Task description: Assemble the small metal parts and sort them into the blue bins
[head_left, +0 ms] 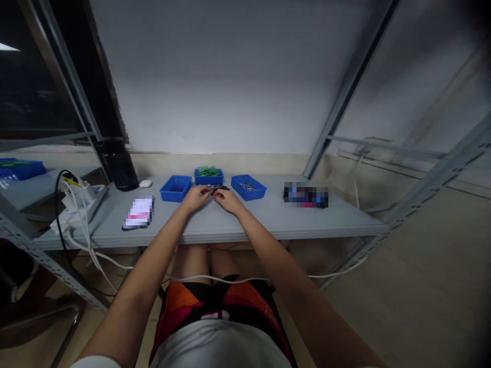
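My left hand [197, 198] and my right hand [229, 201] come close together over the grey shelf top, fingertips bent inward. The fingers of each are pinched; anything between them is too small to make out. Just behind the fingertips lies a pile of small dark and silvery parts [219, 188]. A blue bin with dark contents [175, 197] stands left of my left hand. Behind the pile is a blue bin [209, 181] of green pieces [208, 171]. To the right of my right hand, another blue bin [253, 194] holds thin silvery pieces [247, 186].
A phone [138, 212], a white case [146, 183] and a black bottle [119, 166] are on the left. A power strip [82, 207] with cables stands at the left edge. A blurred dark object [306, 196] lies right. Metal uprights [341, 97] frame the shelf.
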`<state>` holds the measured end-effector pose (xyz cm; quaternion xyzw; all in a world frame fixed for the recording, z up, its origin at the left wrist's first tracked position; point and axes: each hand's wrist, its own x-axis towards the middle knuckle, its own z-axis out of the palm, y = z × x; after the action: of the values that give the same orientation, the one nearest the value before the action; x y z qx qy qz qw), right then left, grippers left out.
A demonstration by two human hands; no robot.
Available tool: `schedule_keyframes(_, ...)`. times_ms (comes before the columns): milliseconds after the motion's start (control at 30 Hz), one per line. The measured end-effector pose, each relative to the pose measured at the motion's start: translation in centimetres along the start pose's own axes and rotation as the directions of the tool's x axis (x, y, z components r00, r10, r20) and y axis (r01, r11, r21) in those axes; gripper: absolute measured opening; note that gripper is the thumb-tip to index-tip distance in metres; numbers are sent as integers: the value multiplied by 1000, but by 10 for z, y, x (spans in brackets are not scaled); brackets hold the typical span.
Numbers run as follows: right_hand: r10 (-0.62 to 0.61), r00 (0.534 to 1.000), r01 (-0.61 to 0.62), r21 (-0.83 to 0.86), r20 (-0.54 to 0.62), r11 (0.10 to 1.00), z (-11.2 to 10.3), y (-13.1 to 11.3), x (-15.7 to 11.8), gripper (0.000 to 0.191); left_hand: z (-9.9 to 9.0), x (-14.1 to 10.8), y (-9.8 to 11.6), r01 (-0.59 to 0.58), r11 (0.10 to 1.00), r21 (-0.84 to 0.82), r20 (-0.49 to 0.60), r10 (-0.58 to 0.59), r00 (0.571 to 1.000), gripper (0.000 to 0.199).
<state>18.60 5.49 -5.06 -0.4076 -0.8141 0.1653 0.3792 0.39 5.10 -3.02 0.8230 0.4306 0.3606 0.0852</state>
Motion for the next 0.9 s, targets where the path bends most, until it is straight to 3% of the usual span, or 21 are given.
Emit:
schedule_keyframes(233, -49, 999, 49, 26, -8, 998, 2, 0, 0, 15, 0, 0, 3, -27, 998, -55, -6, 27, 1000, 22)
schedule_keyframes(433, -16, 996, 20, 47, -88, 999, 4, 3, 3, 19, 1, 0, 0, 6, 1000, -22, -102, -8, 995, 21)
schedule_keyframes(600, -17, 993, 26, 73, -114, 997, 2, 0, 2, 24, 3, 1, -3, 23, 999, -42, -43, -25, 999, 22)
schedule_keyframes(900, 0, 1000, 3, 96, -28, 995, 2, -2, 1, 22, 4, 4, -5, -22, 999, 27, 54, 20, 998, 18)
